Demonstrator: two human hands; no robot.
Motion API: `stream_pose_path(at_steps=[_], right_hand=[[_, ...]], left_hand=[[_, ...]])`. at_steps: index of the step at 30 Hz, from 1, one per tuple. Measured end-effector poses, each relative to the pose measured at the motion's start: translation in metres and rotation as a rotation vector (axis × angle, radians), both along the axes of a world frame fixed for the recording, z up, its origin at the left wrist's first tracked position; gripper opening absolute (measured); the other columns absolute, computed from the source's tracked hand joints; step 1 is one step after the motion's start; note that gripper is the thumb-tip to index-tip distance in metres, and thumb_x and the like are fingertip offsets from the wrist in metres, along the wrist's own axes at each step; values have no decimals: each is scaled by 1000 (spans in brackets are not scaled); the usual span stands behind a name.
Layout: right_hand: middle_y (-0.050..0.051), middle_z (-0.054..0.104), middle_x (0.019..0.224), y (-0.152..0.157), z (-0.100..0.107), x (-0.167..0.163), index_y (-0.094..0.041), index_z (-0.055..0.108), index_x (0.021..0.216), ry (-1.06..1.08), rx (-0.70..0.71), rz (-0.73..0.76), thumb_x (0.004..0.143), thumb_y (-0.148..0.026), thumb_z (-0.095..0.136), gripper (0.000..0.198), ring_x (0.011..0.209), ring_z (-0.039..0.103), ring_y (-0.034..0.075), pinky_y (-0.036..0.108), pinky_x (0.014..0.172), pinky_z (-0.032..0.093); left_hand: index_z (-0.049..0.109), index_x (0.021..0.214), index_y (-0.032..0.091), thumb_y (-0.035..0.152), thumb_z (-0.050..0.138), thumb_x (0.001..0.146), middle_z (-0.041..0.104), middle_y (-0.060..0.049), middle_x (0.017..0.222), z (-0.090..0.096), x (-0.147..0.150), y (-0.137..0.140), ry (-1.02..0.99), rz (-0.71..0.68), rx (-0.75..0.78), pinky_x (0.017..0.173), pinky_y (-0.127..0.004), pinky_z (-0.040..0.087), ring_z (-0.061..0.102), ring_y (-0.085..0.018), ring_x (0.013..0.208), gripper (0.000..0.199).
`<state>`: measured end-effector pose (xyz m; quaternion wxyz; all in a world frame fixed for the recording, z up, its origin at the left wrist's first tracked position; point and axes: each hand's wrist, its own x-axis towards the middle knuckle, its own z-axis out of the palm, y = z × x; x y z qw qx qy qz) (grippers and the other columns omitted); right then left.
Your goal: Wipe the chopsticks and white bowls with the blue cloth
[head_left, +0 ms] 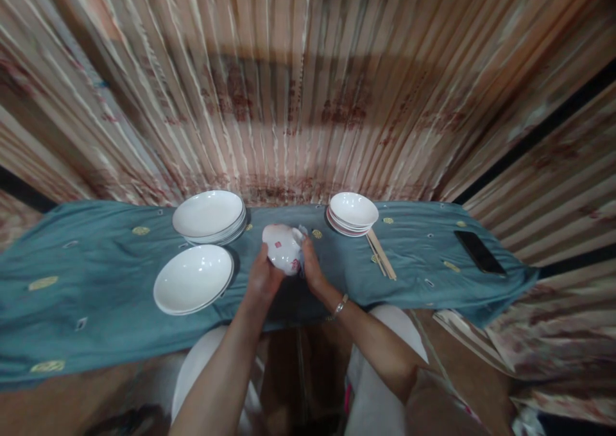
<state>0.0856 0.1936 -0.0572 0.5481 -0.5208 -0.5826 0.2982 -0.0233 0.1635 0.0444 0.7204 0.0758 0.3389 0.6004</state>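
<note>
Above the front part of the table, a white porcelain bowl (280, 248) with small red marks is held tilted, its outer side towards me. My left hand (264, 272) is closed around its lower left side. At the bowl's right side is my right hand (312, 266), fingers bent, with a pale crumpled thing (301, 232) that looks like cloth or tissue between it and the bowl. The fingertips of the right hand are partly hidden. A bracelet (341, 304) circles the right wrist.
A teal cloth (115, 262) covers the table. To the left stand a stack of white plates (209, 212) and white shallow dishes (193, 279). On the right are stacked small dishes (353, 210), wooden chopsticks (382, 255) and a black phone (479, 252). Curtains (308, 102) hang behind.
</note>
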Motion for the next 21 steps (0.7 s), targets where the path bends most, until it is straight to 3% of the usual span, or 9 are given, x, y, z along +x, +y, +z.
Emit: stream_pose_path(at_steps=[3, 6, 10, 14, 21], right_hand=[[14, 33, 155, -14, 3, -10, -14, 28, 149, 92, -128, -57, 99, -51, 24, 62, 144, 31, 20, 46, 117, 28], [16, 25, 158, -32, 10, -17, -13, 25, 150, 11, -131, -65, 98, -50, 26, 64, 148, 19, 23, 52, 119, 21], [15, 17, 160, -52, 20, -21, -15, 14, 153, -178, -78, -18, 98, -46, 30, 65, 150, 6, 27, 59, 118, 18], [11, 1, 163, -66, 28, -20, -21, 2, 155, -335, -16, 48, 98, -43, 33, 68, 150, -3, 28, 59, 118, 16], [7, -11, 163, -76, 35, -11, -21, 0, 155, -541, 109, 130, 99, -40, 30, 66, 149, -8, 29, 57, 119, 15]], left_hand=[[58, 124, 13, 29, 36, 98, 71, -12, 111, -2, -3, 2, -15, 13, -38, 103, -44, 46, 62, -24, 114, 38], [55, 128, 13, 31, 38, 97, 71, -13, 112, -9, -7, 7, -13, 47, -58, 99, -44, 48, 63, -26, 111, 40], [53, 132, 13, 32, 33, 98, 68, -15, 119, -11, -9, 13, -23, 47, -77, 98, -42, 49, 62, -25, 114, 44], [53, 132, 13, 31, 28, 99, 68, -14, 120, -1, -7, 12, -45, 73, -108, 102, -39, 47, 60, -23, 118, 45], [55, 127, 9, 31, 31, 99, 72, -13, 108, 12, -6, 8, -60, 94, -163, 101, -34, 47, 62, -21, 114, 43]])
